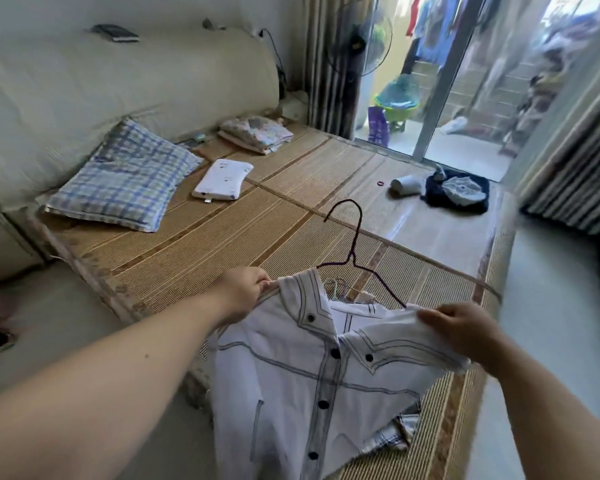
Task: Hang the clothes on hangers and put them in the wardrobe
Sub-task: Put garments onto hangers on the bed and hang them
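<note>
So you've got the white shirt (291, 393) held up in front of you over the near edge of the bed mat (222, 244), front facing you, buttons done up. The dark wire hanger (355, 244) is only partly in. Its hook pokes up and away from you, and its bar runs left to right between your hands, same line as the shirt's shoulders.

Your left hand (246, 289) has its fingers curled and is pinching the shirt right at the left collar and shoulder edge. The hanger's left arm ducks behind the collar just beside those fingers. Your right hand (465, 330) is curled over the right shoulder fabric, gripping it from the top. That's the side that matters: the hanger's right arm is bare for most of its run and only disappears into the cloth just beside your right fingertips. I can't tell if its tip is actually inside the shoulder.

My guess is that the right hand is the one to work. It's nearer the bare wire, so pull that shoulder out and over the end.

There's a checked garment (394, 436) on the mat under the shirt hem and a dark pile of clothes (458, 195) at the far corner. No wardrobe in view.
</note>
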`<state>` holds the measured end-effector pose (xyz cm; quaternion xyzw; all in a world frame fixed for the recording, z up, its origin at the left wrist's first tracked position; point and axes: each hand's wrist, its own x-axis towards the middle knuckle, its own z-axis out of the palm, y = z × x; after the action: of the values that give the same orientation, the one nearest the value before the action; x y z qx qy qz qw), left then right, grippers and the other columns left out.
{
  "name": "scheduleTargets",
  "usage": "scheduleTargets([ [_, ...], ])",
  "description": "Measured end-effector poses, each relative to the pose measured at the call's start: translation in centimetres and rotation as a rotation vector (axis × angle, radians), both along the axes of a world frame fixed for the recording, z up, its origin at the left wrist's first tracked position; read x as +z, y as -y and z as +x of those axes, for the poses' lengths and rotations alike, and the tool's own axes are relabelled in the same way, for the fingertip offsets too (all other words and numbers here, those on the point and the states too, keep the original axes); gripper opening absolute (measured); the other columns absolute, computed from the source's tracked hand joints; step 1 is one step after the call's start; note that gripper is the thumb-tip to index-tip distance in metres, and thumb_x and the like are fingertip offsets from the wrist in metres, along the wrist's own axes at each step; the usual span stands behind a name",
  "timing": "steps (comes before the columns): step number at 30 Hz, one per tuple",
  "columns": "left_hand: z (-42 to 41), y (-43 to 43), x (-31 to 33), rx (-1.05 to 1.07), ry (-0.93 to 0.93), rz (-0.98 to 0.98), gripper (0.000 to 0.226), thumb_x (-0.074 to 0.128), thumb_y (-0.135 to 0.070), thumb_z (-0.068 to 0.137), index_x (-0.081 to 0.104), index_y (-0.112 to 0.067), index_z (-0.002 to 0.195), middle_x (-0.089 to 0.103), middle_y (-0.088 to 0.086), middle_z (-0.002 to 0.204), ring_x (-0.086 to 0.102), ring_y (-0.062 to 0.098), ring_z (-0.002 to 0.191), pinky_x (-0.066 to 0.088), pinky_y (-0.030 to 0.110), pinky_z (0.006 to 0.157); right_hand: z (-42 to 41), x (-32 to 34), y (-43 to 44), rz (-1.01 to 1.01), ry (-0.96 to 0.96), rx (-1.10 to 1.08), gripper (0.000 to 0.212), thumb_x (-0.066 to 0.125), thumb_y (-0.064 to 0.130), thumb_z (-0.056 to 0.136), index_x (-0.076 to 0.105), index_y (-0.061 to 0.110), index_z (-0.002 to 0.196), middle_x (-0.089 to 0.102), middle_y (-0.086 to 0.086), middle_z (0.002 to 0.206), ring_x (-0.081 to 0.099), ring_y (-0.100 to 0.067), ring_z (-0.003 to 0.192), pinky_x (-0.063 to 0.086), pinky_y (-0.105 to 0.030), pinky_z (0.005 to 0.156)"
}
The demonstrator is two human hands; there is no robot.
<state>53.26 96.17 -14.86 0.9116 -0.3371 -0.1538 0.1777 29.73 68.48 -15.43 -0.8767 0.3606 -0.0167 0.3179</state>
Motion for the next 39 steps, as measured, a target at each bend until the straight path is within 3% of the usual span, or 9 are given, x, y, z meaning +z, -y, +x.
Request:
scheduleTargets([
  [5, 4.2, 8.0, -4.0, 0.0, -0.088, 0.029, 0.016, 0.047, -0.03, 0.096, 0.063, -0.027, 0.096, 0.064, 0.0, 0.099, 0.056, 0.021, 0.09, 0.046, 0.032, 0.077, 3.7, -5.7, 6.6, 0.023, -0.072, -0.047, 0.037, 0.057, 0.045, 0.088, 0.064, 0.021, 0.062, 0.061, 0.001, 0.06, 0.054, -0.015, 0.057, 0.038, -0.025, 0.05],
  [11, 8.7, 15.4, -11.2, 0.044, -0.154, 0.172, 0.029, 0.041, -0.015, 0.09, 0.063, -0.031, 0.099, 0.064, -0.004, 0.099, 0.057, 0.018, 0.087, 0.04, 0.027, 0.066, 9.5, -13.9, 12.6, 0.127, -0.174, -0.114, 0.025, 0.055, 0.035, 0.093, 0.069, 0.015, 0.089, 0.062, 0.003, 0.075, 0.055, -0.015, 0.07, 0.035, -0.025, 0.056],
  [15, 10.9, 16.8, -16.3, 0.113, -0.07, 0.244, 0.04, 0.033, -0.008, 0.089, 0.058, -0.028, 0.113, 0.06, 0.002, 0.112, 0.055, 0.022, 0.095, 0.044, 0.032, 0.074, 13.8, -18.1, 14.5, 0.135, -0.212, -0.092, 0.022, 0.053, 0.03, 0.093, 0.066, 0.015, 0.103, 0.068, -0.007, 0.101, 0.057, -0.021, 0.086, 0.041, -0.028, 0.072],
  [19, 12.4, 17.0, -20.2, 0.216, -0.104, 0.247, 0.046, 0.036, -0.018, 0.095, 0.038, -0.027, 0.14, 0.045, 0.009, 0.132, 0.048, 0.027, 0.114, 0.043, 0.039, 0.093, 16.4, -20.9, 14.7, 0.018, -0.249, -0.057, 0.047, 0.053, 0.036, 0.092, 0.047, 0.019, 0.135, 0.058, -0.012, 0.123, 0.051, -0.028, 0.114, 0.04, -0.035, 0.097],
  [22, 12.3, 17.1, -21.0, 0.151, -0.129, 0.241, 0.056, 0.042, -0.023, 0.096, 0.021, -0.024, 0.148, 0.026, 0.007, 0.152, 0.029, 0.025, 0.137, 0.028, 0.04, 0.112, 17.8, -21.0, 12.9, -0.033, -0.21, 0.088, 0.058, 0.055, 0.039, 0.09, 0.035, 0.025, 0.143, 0.049, -0.006, 0.131, 0.042, -0.023, 0.121, 0.037, -0.038, 0.105],
  [28, 11.4, 15.3, -14.3, 0.13, -0.165, 0.096, 0.073, 0.051, -0.029, 0.093, 0.008, -0.028, 0.151, 0.019, 0.004, 0.156, 0.021, 0.022, 0.142, 0.023, 0.038, 0.112, 24.0, -15.0, 7.0, -0.221, -0.09, 0.466, 0.059, 0.053, 0.041, 0.09, 0.031, 0.029, 0.144, 0.039, -0.002, 0.144, 0.032, -0.023, 0.131, 0.03, -0.036, 0.11],
  [34, 10.0, 7.1, -3.2, 0.125, 0.152, 0.14, 0.074, 0.049, -0.03, 0.09, 0.004, -0.032, 0.149, 0.017, -0.006, 0.156, 0.02, 0.017, 0.141, 0.024, 0.041, 0.114, 29.4, -4.3, -3.3, -0.315, 0.147, 0.771, 0.058, 0.052, 0.041, 0.091, 0.028, 0.036, 0.143, 0.033, -0.001, 0.148, 0.031, -0.023, 0.135, 0.034, -0.04, 0.11],
  [39, 7.2, -5.0, 6.5, 0.304, 0.395, 0.164, 0.072, 0.049, -0.032, 0.085, 0.012, -0.034, 0.148, 0.019, -0.003, 0.156, 0.022, 0.02, 0.14, 0.024, 0.036, 0.114, 30.7, 4.3, -14.9, -0.349, 0.367, 0.99, 0.061, 0.053, 0.044, 0.09, 0.025, 0.039, 0.144, 0.033, 0.0, 0.149, 0.033, -0.022, 0.134, 0.035, -0.04, 0.108],
])
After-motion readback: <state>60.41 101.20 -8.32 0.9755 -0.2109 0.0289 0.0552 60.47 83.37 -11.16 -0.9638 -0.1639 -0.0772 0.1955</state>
